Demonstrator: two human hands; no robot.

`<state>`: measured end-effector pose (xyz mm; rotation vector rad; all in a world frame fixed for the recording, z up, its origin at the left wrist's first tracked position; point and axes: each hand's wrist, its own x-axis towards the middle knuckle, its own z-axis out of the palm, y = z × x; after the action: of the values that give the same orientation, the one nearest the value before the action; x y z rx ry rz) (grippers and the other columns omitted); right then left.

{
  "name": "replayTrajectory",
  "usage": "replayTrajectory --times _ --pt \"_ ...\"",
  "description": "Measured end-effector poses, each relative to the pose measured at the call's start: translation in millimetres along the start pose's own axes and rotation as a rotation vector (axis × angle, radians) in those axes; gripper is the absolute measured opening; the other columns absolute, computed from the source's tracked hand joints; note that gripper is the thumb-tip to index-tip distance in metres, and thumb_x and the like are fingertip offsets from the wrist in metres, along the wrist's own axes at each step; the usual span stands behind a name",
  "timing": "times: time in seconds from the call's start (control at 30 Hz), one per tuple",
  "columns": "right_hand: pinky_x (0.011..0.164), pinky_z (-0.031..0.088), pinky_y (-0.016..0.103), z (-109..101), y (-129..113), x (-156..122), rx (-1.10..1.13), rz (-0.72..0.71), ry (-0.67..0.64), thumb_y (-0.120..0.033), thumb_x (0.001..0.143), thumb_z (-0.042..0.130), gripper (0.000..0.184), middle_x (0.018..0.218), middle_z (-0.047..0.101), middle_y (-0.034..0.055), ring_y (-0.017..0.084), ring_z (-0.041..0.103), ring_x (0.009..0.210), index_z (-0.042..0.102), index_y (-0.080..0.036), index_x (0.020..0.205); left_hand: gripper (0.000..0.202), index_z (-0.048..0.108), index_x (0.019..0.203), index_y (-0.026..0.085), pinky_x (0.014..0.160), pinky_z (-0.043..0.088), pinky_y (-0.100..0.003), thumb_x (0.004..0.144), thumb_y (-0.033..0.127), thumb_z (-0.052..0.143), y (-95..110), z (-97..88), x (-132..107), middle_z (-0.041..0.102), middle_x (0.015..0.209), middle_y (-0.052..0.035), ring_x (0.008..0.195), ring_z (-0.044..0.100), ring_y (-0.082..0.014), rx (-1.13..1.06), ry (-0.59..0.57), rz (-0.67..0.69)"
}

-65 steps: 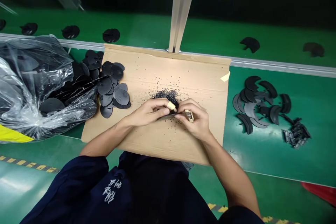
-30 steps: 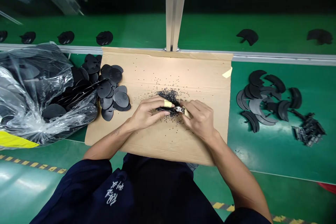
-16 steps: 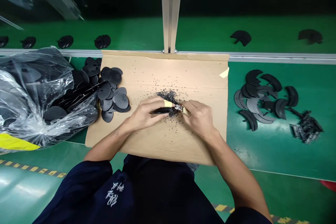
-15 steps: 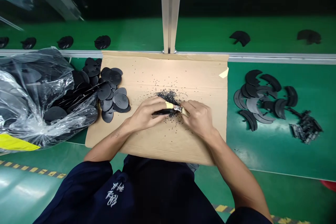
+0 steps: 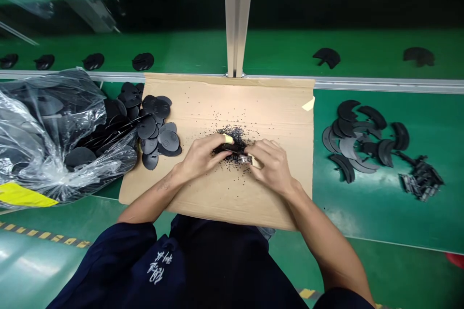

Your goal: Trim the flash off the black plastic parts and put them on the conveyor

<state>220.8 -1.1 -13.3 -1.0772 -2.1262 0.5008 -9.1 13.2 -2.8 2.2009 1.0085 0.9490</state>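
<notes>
My left hand (image 5: 199, 157) curled shut on black piece (image 5: 228, 148); my right hand (image 5: 271, 166) pinching small metal clippers (image 5: 246, 159), over black crumbs (image 5: 235, 137) on cardboard sheet (image 5: 277, 106), near black discs (image 5: 168, 141).

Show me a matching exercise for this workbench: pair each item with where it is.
Items:
1. Black granules
2. Round black discs
3. Black crescent pieces
4. Small metal tool

Places:
A. On the green bench right of the cardboard sheet
B. Gripped in the right hand
C. Heaped mid-sheet
D. Overlapping along the sheet's left edge

Right pairs: 1-C, 2-D, 3-A, 4-B.
</notes>
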Motion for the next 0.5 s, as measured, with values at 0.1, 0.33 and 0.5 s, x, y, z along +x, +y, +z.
replayTrajectory --times 0.1,0.33,0.5 --pt "0.067 0.042 0.035 -3 -2 0 0.026 -0.105 -0.017 -0.017 0.094 0.06 0.013 0.078 0.068 0.0027 0.018 0.057 0.071 0.072 -0.023 0.097 0.024 0.07 0.115 0.019 0.088 0.062 -0.037 0.097 0.011 0.056 -5 2.2 -3 0.076 0.11 -0.0093 0.099 0.072 -0.0204 0.19 -0.073 0.087" --pt "0.067 0.045 0.035 -17 3 4 0.063 0.06 0.125 -0.015 0.09 0.058 0.016 0.08 0.069 0.0021 0.018 0.059 0.071 0.07 -0.024 0.097 0.022 0.072 0.116 0.017 0.087 0.062 -0.031 0.097 0.014 0.062 1 -3.8 3 0.077 0.105 -0.008 0.097 0.073 -0.0166 -0.144 -0.029 0.004" --pt "0.066 0.04 0.035 -10 10 0 -0.146 0.006 0.019 -0.012 0.085 0.056 0.024 0.084 0.071 0.0039 0.02 0.057 0.074 0.071 -0.023 0.101 0.027 0.074 0.121 0.022 0.082 0.062 -0.029 0.096 0.017 0.065 8 -0.6 4 0.077 0.106 -0.0069 0.095 0.072 -0.0145 -0.25 0.021 0.033"
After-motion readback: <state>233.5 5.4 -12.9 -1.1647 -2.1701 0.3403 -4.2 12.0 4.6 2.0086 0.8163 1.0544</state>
